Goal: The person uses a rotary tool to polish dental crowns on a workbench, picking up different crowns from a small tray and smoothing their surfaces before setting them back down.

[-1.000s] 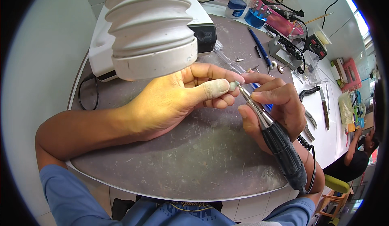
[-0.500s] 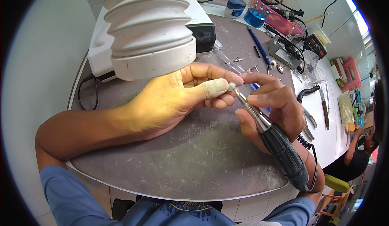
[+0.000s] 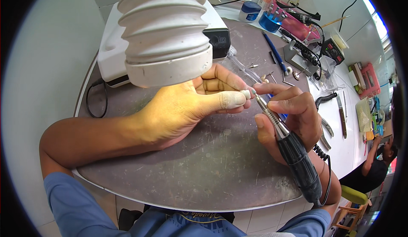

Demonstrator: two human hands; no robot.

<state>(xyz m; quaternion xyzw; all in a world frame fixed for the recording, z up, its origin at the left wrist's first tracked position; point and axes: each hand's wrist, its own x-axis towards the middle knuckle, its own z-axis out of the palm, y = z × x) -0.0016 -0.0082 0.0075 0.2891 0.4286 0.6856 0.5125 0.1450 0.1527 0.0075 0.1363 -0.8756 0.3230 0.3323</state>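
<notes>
A small white piece point(image 3: 246, 94) sits right of the frame's centre, pinched between the left hand's point(image 3: 178, 109) thumb and index fingertips. The right hand's point(image 3: 299, 118) fingers grip a rotary tool point(image 3: 299, 164), tip just beside it. A white hose point(image 3: 165, 33) overhangs, hiding part of a white box point(image 3: 114, 52), upper left. A blue stick point(image 3: 275, 52) lies upper right; a knife point(image 3: 341, 116), far right.

Beyond the bench mat point(image 3: 191, 173), we see a blue-capped jar point(image 3: 250, 11), a pink tray point(image 3: 301, 28), a brown-handled knife point(image 3: 343, 122) beside pliers point(image 3: 328, 127), and a black-shirted co-worker point(image 3: 370, 174).
</notes>
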